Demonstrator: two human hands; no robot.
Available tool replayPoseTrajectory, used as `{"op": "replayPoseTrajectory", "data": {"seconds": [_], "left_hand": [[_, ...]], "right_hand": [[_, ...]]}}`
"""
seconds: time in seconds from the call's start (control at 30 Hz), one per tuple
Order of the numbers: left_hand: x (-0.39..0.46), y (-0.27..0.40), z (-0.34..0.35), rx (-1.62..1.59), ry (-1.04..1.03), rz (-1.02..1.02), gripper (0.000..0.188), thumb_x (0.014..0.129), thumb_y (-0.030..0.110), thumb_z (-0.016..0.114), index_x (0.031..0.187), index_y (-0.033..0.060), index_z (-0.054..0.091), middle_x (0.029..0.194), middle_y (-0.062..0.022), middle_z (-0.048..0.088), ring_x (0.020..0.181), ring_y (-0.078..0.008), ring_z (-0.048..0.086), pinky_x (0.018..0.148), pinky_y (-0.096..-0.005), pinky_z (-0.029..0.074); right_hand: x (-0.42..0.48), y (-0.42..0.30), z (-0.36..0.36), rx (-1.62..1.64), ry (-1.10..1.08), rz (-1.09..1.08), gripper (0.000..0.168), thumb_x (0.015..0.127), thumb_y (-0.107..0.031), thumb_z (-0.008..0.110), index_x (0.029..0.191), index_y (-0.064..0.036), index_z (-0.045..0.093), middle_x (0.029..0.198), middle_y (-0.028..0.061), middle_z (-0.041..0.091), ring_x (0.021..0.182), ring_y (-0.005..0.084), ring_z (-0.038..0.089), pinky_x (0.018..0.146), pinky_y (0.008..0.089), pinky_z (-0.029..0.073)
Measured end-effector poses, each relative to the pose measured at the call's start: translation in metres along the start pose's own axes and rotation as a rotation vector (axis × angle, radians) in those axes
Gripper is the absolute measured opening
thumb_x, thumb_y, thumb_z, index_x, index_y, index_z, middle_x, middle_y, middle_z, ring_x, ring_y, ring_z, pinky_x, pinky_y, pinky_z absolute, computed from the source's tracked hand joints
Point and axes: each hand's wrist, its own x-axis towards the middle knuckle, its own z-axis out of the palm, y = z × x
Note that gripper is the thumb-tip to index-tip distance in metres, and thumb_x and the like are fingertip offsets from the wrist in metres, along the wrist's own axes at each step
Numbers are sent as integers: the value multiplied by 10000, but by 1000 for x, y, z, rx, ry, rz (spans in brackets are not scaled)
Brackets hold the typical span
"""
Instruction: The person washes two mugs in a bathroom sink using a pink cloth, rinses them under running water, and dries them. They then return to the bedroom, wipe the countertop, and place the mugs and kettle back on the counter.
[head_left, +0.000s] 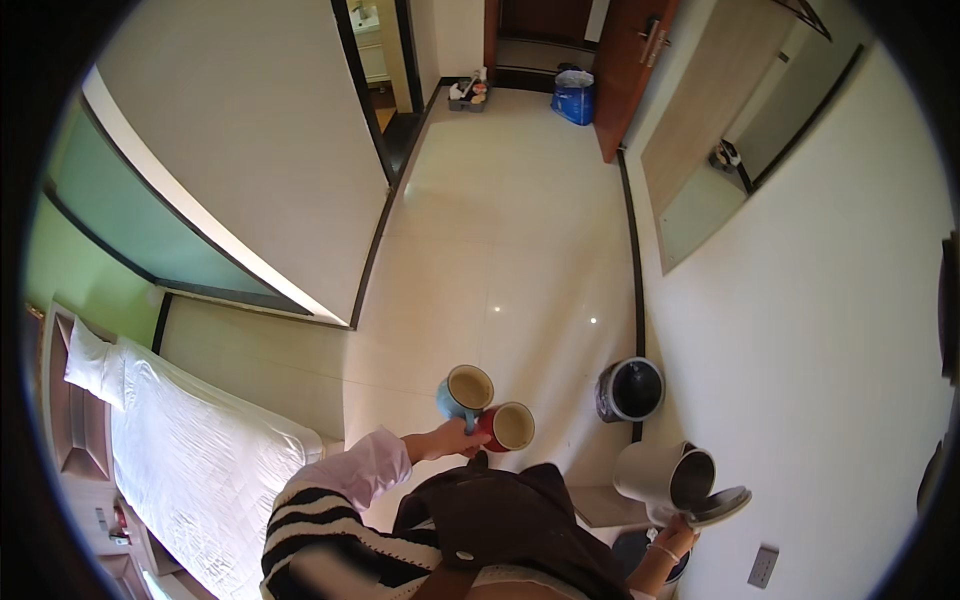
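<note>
My left hand (452, 438) grips two mugs by their handles, out in front of me above the floor. The light blue mug (451, 397) is farther out; the red mug (498, 444) sits nearer and to its right. Both have pale insides and their mouths face up towards me. At the lower right, my right hand (674, 537) is closed around the handle of a light-coloured kettle (643, 472). Its lid (721, 507) stands swung back above my fingers. The kettle is tilted, its dark mouth facing right, and the handle is mostly hidden by my hand.
A lined waste bin (612, 394) stands against the right wall, just beyond the kettle. A bed (210, 420) with white bedding is at left. Far ahead, a grey caddy (466, 106) and a blue bag (574, 103) rest near the open wooden door (628, 75). A mirror (720, 202) hangs right.
</note>
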Motion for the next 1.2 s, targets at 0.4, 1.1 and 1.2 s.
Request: {"op": "replayPoseTrajectory", "data": {"seconds": [0.4,1.1,1.2], "left_hand": [[83,116,-144,-680,525,81,281,883,245,571,955,-23,528,833,-99,582,724,-170,595,673,-300,535],[272,477,-513,-905,884,271,286,859,233,603,913,-41,542,778,-114,614,647,-171,606,626,-280,526],[315,554,-584,-867,786,245,317,868,257,591,966,-40,534,827,-108,600,711,-173,604,659,-277,527]], "right_hand": [[101,81,397,-110,-587,45,564,458,93,522,1011,-12,565,968,73,607,884,215,587,793,333,472],[61,182,1135,-79,-939,164,545,624,98,534,1160,-1,505,1031,92,590,881,215,584,694,312,498],[66,174,1215,-128,-851,109,571,553,121,504,1114,21,538,1005,95,593,864,213,580,675,301,481]]}}
